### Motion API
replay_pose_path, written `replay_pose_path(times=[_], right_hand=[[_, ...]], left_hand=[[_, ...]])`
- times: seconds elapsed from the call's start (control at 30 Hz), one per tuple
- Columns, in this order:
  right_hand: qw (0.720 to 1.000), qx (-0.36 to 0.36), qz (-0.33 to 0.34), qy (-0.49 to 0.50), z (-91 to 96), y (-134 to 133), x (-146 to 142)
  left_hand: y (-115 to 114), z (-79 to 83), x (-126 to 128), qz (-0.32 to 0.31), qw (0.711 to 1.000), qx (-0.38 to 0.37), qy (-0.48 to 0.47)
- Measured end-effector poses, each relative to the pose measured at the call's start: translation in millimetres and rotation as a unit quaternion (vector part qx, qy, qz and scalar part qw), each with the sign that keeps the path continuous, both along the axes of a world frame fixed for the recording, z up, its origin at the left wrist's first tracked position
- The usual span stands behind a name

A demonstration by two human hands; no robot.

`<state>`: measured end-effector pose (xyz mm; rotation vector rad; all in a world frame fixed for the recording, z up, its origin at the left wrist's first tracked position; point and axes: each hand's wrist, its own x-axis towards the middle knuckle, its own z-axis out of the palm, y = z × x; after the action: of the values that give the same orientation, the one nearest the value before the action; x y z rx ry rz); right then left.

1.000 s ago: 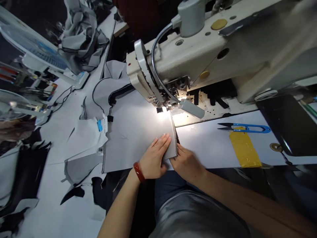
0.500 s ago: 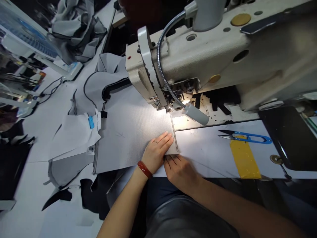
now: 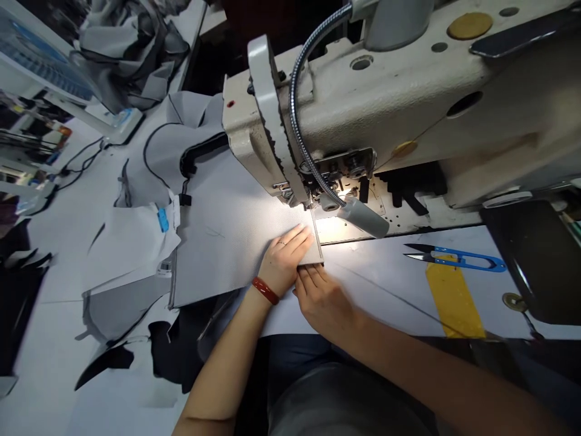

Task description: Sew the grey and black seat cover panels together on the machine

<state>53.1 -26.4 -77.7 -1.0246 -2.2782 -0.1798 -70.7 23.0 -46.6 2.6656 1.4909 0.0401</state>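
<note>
Cloth (image 3: 222,242) on desk (image 3: 385,266), partly under machine (image 3: 363,91).
On my feed: left hand (image 3: 284,257) flat on it, fingers extended; right hand (image 3: 324,303) at its near right corner, fingertips hidden, grip I can't tell. Snips (image 3: 467,258) lie right.

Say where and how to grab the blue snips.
Probably best by the blue handle, pinching across both its arms, coming from above on the person's side with the right hand, the nearer one. The handle lies flat and points right; the parted blades point left, so avoid that end. The dark slab crowds the handle's right end.
</note>
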Motion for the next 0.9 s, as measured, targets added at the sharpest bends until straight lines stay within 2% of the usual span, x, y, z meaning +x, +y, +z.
replay_pose_path(times=[0.23,0.43,0.6,0.77,0.9], right_hand=[[0.998,-0.022,0.021,-0.047,-0.6,16,-3],[0.997,-0.031,0.024,-0.066,-4.7,30,-11],[0.997,-0.041,-0.001,-0.068,-7.4,39,-24],[0.992,-0.095,-0.012,-0.084,-8.8,55,-33],[0.985,-0.140,-0.026,-0.096,-6.8,71,-39]], left_hand=[[20,2.3,-3,-0.019,0.999,0.027,0.002],[23,-0.6,-17,-0.122,0.985,0.092,-0.084],[39,-9.1,-28,-0.132,0.983,0.103,-0.076],[60,-13.0,-30,-0.127,0.985,0.106,-0.043],[76,-9.5,-26,-0.101,0.991,0.089,-0.012]])
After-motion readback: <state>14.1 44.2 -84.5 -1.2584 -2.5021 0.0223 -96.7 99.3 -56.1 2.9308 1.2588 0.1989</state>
